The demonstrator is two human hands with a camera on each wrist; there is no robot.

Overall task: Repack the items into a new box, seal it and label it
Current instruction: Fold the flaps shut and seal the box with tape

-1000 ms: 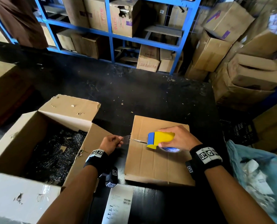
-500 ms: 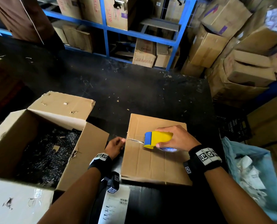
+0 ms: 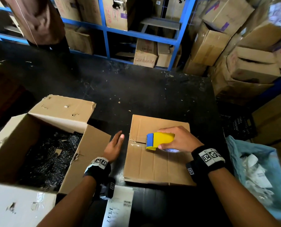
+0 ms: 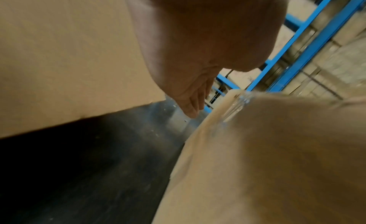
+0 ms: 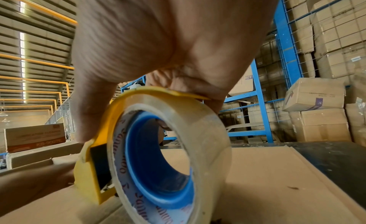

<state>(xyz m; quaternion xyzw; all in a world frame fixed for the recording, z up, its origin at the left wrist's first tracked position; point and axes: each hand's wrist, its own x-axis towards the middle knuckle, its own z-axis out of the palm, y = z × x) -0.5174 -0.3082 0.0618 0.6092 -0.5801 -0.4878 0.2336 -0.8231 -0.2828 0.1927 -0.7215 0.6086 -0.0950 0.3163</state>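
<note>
A closed brown box (image 3: 156,163) lies on the black table (image 3: 136,89), with clear tape running from its left edge along the seam. My right hand (image 3: 177,140) grips a yellow and blue tape dispenser (image 3: 159,140) on the box top; the clear tape roll (image 5: 170,155) fills the right wrist view. My left hand (image 3: 115,145) hovers with straight fingers just left of the box, holding nothing; its fingers (image 4: 192,102) point down between the two boxes. An old open box (image 3: 43,145) at the left holds dark packets (image 3: 46,158). A white label sheet (image 3: 118,208) lies near the front edge.
A blue plastic bag (image 3: 257,174) with white papers stands at the right. Blue shelving (image 3: 107,30) and stacked cartons (image 3: 234,46) line the back and right. A brown cloth (image 3: 38,20) hangs at the back left. Bare table stretches behind both boxes.
My left hand has let go of the tape end at the box's left edge and opened, fingers now straight. The right hand stays on the dispenser, shifted slightly right.
</note>
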